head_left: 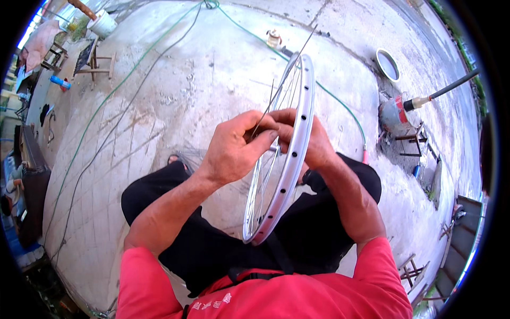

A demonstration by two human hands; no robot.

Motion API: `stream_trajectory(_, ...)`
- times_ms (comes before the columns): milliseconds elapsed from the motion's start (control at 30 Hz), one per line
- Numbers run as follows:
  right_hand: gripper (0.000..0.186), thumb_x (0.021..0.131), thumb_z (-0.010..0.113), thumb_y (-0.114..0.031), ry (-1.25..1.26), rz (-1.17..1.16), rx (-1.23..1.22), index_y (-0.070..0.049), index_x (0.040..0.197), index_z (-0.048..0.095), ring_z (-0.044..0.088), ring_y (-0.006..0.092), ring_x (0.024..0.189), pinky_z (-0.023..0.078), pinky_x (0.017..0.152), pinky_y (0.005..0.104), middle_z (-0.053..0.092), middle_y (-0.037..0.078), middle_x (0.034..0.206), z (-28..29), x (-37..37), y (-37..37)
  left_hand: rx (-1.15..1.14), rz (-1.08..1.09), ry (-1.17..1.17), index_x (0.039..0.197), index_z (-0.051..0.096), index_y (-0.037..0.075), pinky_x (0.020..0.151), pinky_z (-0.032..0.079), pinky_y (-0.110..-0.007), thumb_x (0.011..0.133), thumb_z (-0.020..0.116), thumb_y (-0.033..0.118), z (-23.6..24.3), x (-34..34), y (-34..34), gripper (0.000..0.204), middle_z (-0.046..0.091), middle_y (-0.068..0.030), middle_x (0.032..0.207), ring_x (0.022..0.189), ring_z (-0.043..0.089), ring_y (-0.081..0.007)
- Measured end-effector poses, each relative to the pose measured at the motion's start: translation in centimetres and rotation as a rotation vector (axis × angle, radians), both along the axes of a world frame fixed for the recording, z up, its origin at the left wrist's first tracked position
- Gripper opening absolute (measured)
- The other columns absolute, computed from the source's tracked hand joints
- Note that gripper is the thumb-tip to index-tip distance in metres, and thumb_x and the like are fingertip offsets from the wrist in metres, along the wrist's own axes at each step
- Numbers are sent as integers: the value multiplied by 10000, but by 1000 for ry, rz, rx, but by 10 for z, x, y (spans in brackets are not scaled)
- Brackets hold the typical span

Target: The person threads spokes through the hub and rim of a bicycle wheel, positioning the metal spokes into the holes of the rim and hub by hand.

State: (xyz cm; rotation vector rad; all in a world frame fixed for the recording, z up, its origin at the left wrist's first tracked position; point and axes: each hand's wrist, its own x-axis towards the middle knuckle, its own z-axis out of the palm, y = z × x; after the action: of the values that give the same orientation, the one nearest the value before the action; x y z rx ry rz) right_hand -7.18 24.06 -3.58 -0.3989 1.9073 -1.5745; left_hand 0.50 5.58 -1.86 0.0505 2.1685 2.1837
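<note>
A silver bicycle rim point(290, 175) with dark holes and thin spokes stands upright between my legs, edge toward me. My left hand point(239, 146) is at the near side of the spokes, thumb and fingers pinched on a long thin spoke point(271, 102) that points up past the top of the rim. My right hand point(311, 139) is behind the rim on the right, its curled fingers reaching through to meet my left fingertips among the spokes. What exactly the right fingers grip is hidden.
Concrete ground point(149, 90) carries a green hose point(340, 102) and a dark cable. At right stand a bucket point(393, 116) with a pipe, a small stool point(411, 138) and a round tray point(387, 64). At left are stools point(95, 65), a white bucket point(103, 24) and a blue object point(60, 82).
</note>
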Motion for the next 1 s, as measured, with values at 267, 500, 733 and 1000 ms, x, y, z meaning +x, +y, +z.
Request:
stream_trajectory(267, 284, 961, 679, -271, -219, -27, -81, 11, 937, 704, 590, 102, 734, 484, 659, 252, 628, 24, 807, -12, 3, -4, -87, -26, 13, 1071, 669, -16, 657, 447, -185, 934, 650, -29, 2, 5, 3, 139, 643, 11, 859, 751, 560, -20)
stream_trajectory(500, 190, 972, 620, -238, -230, -36, -255, -88, 860, 653, 510, 51, 611, 390, 516, 226, 563, -41, 720, -21, 2, -2, -96, -43, -106, 1180, 658, -2, 502, 305, -185, 1047, 457, 240, 1, 7, -27, 342, 606, -2, 742, 551, 392, -18)
stream_trajectory(733, 270, 1000, 620, -318, -234, -206, -287, -77, 877, 639, 480, 55, 578, 384, 513, 242, 553, -42, 694, -23, 6, 9, -532, -120, -22, 1291, 612, 27, 650, 511, -321, 945, 541, 47, 6, 23, -61, 354, 649, -109, 693, 633, 633, -175)
stream_trajectory(1000, 357, 1001, 617, -347, -186, -221, -204, 9, 1018, 634, 590, 110, 691, 500, 627, 273, 642, 37, 809, -13, 12, 8, -611, -171, -89, 1297, 631, 46, 666, 523, -320, 908, 561, 12, 10, 40, -77, 397, 659, -118, 734, 664, 650, -190)
